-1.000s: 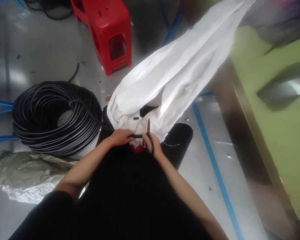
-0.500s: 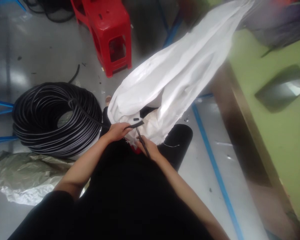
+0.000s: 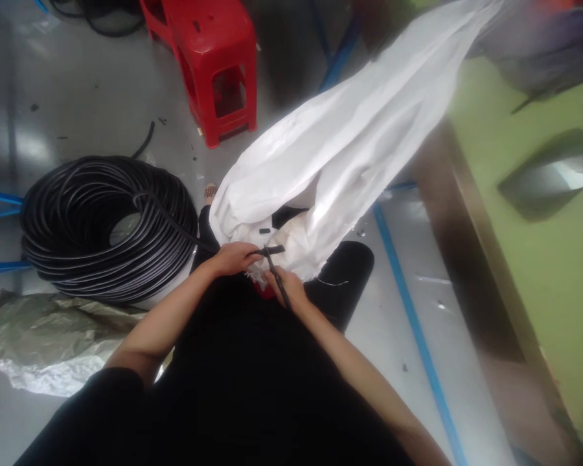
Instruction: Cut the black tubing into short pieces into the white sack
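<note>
My left hand (image 3: 233, 257) is closed on the end of a black tube (image 3: 271, 250) that runs back to a big coil of black tubing (image 3: 107, 226) on the floor at the left. My right hand (image 3: 285, 288) grips dark scissors (image 3: 274, 278) whose blades meet the tube just right of my left fingers. Both hands work over my lap at the open mouth of a large white woven sack (image 3: 340, 149), which slopes up to the right. A short black cut piece (image 3: 264, 230) lies inside the sack's mouth.
A red plastic stool (image 3: 214, 65) stands on the grey floor behind the sack. A crumpled grey-green bag (image 3: 48, 343) lies at the lower left. A green-topped table (image 3: 529, 220) with a metal edge fills the right side. Blue tape lines (image 3: 412, 323) cross the floor.
The scissors have swung from pointing upright beside the tube to lying slanted with the blades at the tube. The tube end now sticks out further to the right of my left hand.
</note>
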`<state>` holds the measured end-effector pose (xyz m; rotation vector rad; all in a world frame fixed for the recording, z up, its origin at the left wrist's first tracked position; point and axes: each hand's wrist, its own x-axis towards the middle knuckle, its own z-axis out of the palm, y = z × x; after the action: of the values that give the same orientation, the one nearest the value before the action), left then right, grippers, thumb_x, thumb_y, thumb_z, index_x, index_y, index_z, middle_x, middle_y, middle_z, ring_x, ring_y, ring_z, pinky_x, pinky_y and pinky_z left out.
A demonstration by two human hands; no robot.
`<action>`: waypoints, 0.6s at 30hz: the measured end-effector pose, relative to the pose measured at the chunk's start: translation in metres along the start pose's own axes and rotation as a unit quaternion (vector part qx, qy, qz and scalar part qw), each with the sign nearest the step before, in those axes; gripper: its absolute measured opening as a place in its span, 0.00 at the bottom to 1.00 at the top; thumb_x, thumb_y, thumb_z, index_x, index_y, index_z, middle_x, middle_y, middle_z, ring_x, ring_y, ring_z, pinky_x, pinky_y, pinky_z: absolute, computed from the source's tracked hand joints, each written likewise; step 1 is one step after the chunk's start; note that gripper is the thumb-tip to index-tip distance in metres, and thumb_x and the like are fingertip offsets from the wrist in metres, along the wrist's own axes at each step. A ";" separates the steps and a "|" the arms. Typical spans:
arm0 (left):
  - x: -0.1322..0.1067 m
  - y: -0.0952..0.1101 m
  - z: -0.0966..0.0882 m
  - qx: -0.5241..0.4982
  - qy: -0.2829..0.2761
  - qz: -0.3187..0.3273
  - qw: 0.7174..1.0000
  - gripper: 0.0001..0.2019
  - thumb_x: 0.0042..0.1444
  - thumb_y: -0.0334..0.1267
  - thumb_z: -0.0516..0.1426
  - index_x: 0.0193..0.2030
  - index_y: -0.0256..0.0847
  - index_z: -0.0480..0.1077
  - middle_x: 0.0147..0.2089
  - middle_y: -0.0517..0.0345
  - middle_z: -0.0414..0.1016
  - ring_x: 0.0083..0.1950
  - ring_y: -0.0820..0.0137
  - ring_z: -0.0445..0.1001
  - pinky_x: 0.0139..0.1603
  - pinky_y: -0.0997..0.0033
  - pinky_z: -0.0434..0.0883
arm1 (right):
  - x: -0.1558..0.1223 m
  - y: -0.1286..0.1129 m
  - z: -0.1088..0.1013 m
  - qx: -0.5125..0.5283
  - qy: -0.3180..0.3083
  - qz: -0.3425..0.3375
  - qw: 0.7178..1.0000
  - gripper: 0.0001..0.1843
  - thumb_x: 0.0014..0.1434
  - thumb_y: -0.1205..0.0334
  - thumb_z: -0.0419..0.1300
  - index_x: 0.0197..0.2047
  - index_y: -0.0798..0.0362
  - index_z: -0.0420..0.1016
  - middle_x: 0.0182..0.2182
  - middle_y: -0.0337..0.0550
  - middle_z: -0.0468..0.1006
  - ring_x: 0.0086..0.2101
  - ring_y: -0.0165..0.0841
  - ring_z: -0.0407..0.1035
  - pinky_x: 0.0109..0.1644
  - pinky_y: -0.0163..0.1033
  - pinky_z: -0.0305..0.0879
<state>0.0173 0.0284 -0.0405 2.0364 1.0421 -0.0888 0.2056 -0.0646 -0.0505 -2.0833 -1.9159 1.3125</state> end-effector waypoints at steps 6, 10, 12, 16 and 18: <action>-0.001 -0.005 0.004 -0.016 0.002 0.001 1.000 0.17 0.63 0.47 0.46 0.41 0.43 0.73 0.39 0.58 0.77 0.39 0.68 0.73 0.37 0.74 0.63 | 0.000 0.000 0.000 0.048 0.023 0.002 0.999 0.20 0.62 0.45 0.49 0.33 0.51 0.71 0.26 0.43 0.76 0.31 0.39 0.72 0.35 0.38 0.62; -0.002 -0.001 0.006 -0.008 -0.013 -0.007 1.000 0.18 0.63 0.47 0.46 0.44 0.43 0.73 0.42 0.57 0.78 0.42 0.67 0.73 0.39 0.73 0.64 | 0.003 0.001 0.001 0.134 0.040 0.028 0.990 0.21 0.61 0.43 0.48 0.31 0.51 0.69 0.21 0.39 0.72 0.25 0.36 0.70 0.31 0.37 0.63; -0.002 0.004 0.009 -0.001 -0.028 0.000 1.000 0.17 0.63 0.47 0.46 0.45 0.43 0.73 0.44 0.56 0.78 0.44 0.66 0.73 0.40 0.72 0.65 | 0.004 0.000 0.000 0.198 0.041 0.032 0.979 0.21 0.60 0.42 0.49 0.32 0.51 0.69 0.19 0.37 0.71 0.23 0.34 0.68 0.29 0.36 0.64; -0.002 0.015 0.017 0.012 -0.067 0.014 0.998 0.17 0.64 0.47 0.46 0.45 0.42 0.73 0.46 0.55 0.77 0.45 0.65 0.74 0.40 0.72 0.66 | 0.001 -0.007 -0.002 0.309 0.027 0.031 0.950 0.21 0.57 0.40 0.53 0.33 0.52 0.68 0.18 0.34 0.69 0.19 0.31 0.65 0.24 0.35 0.63; -0.004 0.017 0.020 0.008 -0.075 0.021 0.997 0.17 0.63 0.47 0.47 0.46 0.42 0.72 0.47 0.55 0.77 0.45 0.66 0.74 0.41 0.72 0.66 | 0.000 -0.008 -0.005 0.329 0.027 0.036 0.943 0.21 0.55 0.40 0.55 0.32 0.52 0.68 0.16 0.33 0.67 0.17 0.30 0.63 0.23 0.35 0.63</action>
<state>0.0324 0.0069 -0.0412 2.0315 0.9068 -0.2245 0.2017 -0.0604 -0.0429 -1.8132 -1.1444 1.5991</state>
